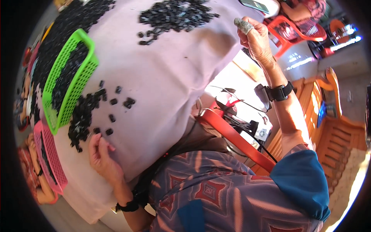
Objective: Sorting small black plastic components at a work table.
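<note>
Small black pieces (83,118), short and blocky, lie in a loose heap on the pale cloth-covered table (154,83). At the near edge of that heap is my left hand (104,160), its fingers bent and apart, the tips right by one black piece. My right hand (257,40) is raised over the table's right edge, fingers curled in and thumb pressed against them. A grey wrap covers one digit of it. Whatever those fingers may hold is hidden. Beside the heap stands a green plastic basket (71,104) with more black pieces in it.
A larger black pile (174,17) lies farther back, and another (50,50) spreads at far left. A pink basket (54,162) sits at the left edge. Right of the table are a red bar (235,135), cables, a wooden bench (332,131) and another person on a red chair (286,36).
</note>
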`<state>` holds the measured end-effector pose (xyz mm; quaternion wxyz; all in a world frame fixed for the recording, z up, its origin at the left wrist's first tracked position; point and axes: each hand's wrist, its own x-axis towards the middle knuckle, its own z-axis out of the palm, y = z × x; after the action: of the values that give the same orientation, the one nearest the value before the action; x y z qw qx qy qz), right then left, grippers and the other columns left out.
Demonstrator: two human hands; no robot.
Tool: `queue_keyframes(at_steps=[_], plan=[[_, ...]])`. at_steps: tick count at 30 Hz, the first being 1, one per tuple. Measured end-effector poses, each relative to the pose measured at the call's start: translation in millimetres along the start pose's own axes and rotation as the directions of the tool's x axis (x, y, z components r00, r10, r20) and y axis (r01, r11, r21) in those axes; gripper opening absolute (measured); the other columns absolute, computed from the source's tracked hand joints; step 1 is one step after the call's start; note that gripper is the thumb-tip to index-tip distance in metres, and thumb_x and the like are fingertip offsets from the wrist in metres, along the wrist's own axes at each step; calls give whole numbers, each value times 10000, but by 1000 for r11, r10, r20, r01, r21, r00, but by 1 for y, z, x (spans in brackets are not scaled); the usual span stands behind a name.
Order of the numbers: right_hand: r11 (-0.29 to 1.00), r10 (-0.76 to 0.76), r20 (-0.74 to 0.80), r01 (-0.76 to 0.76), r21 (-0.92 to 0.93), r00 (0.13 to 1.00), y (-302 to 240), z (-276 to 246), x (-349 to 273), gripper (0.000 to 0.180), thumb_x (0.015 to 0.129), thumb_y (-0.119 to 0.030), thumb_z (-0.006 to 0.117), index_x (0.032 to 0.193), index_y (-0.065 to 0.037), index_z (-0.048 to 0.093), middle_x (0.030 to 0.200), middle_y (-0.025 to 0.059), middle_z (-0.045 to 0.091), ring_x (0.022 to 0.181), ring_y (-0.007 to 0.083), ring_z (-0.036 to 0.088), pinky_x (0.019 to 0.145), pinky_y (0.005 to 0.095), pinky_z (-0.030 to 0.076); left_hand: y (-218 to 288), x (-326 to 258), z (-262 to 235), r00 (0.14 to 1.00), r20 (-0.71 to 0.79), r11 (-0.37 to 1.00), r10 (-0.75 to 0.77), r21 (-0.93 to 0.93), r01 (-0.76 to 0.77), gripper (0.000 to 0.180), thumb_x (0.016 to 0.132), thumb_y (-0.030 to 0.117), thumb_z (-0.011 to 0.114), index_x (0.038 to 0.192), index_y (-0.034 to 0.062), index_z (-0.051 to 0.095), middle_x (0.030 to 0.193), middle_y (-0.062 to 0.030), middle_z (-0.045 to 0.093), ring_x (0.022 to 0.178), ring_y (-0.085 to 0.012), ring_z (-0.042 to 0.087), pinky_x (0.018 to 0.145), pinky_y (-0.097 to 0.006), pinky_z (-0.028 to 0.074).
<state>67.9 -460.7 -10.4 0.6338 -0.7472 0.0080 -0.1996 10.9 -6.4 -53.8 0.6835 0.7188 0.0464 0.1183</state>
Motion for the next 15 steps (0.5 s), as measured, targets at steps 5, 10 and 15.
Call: queue_keyframes(at_steps=[5,10,15], plan=[[842,249,-91,-262,-471,964,76,-67,-46,280,866,-258,590,672,-59,569,542,-38,477,477,69,434,451,219,354,0,-3,-1,998,-30,988,53,147,-48,164,891,10,528,1039,-37,579,769,-10,503,658,-75,429,605,-195,365],[973,67,458,-160,166,886,198,-150,-139,342,832,-354,609,673,-53,585,574,-5,528,517,152,507,525,285,443,-6,-4,-4,997,-27,975,77,209,-70,176,898,21,529,1059,-38,572,753,-10,487,672,-72,413,621,-196,349],[965,172,415,-238,113,894,219,-115,-140,337,833,-351,607,677,-53,587,577,-3,531,517,152,510,522,286,444,-9,-2,-11,998,5,972,65,226,-64,193,900,34,535,1076,-39,565,765,-10,494,678,-73,413,622,-201,352]])
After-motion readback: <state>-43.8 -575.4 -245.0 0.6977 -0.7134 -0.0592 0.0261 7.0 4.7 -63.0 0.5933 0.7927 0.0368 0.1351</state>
